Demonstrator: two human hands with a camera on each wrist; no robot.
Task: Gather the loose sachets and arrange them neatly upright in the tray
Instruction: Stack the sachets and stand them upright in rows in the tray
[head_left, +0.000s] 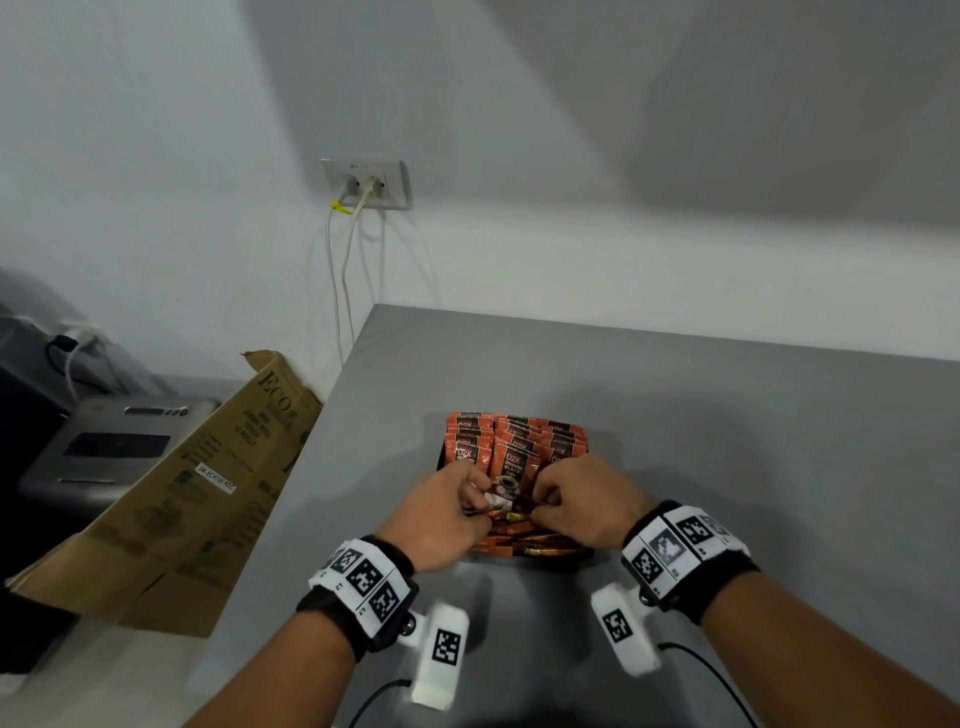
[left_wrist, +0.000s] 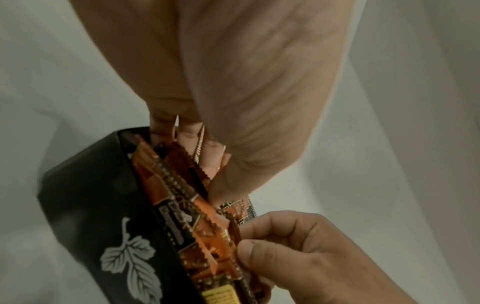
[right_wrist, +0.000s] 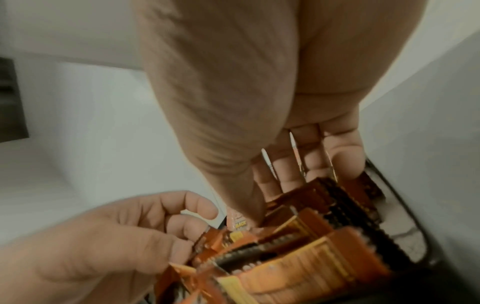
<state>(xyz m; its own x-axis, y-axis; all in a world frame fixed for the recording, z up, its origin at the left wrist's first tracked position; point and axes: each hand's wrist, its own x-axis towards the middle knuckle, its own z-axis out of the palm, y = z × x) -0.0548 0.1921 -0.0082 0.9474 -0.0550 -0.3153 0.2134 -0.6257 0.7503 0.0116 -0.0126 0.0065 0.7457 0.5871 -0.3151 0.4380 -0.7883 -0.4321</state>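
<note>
From your head view, both hands meet over the black tray (head_left: 582, 555) on the grey table (head_left: 727, 415): your left hand (head_left: 441, 519) and right hand (head_left: 587, 506) curl their fingers around the sachets (head_left: 511, 457) standing in it. Only the left wrist view shows the white leaf print (left_wrist: 130, 263) on the tray's wall; the right wrist view shows sachet edges slotted between your right fingers (right_wrist: 311, 160).

Glossy foil sachets (head_left: 517, 457), matt grey table (head_left: 727, 441)
</note>
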